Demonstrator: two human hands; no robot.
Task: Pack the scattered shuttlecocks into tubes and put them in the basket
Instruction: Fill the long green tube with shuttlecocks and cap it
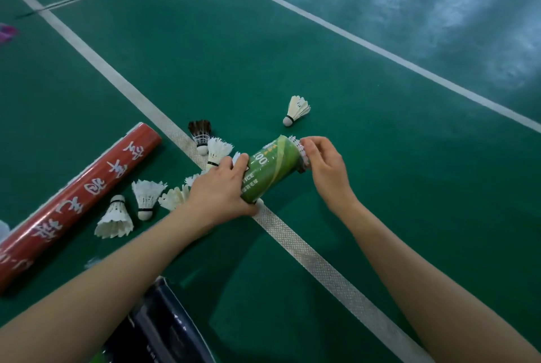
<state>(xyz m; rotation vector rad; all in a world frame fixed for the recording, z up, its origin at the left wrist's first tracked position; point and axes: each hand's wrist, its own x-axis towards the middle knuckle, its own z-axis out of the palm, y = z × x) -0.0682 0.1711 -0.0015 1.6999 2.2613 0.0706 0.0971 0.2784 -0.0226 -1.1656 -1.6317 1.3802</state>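
Court floor (pixel 292 40), shuttlecocks (pixel 146 198) beside red tube (pixel 73 201)

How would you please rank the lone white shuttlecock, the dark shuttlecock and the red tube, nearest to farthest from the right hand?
1. Lone white shuttlecock, just beyond the right hand.
2. Dark shuttlecock, farther left.
3. Red tube, far left.
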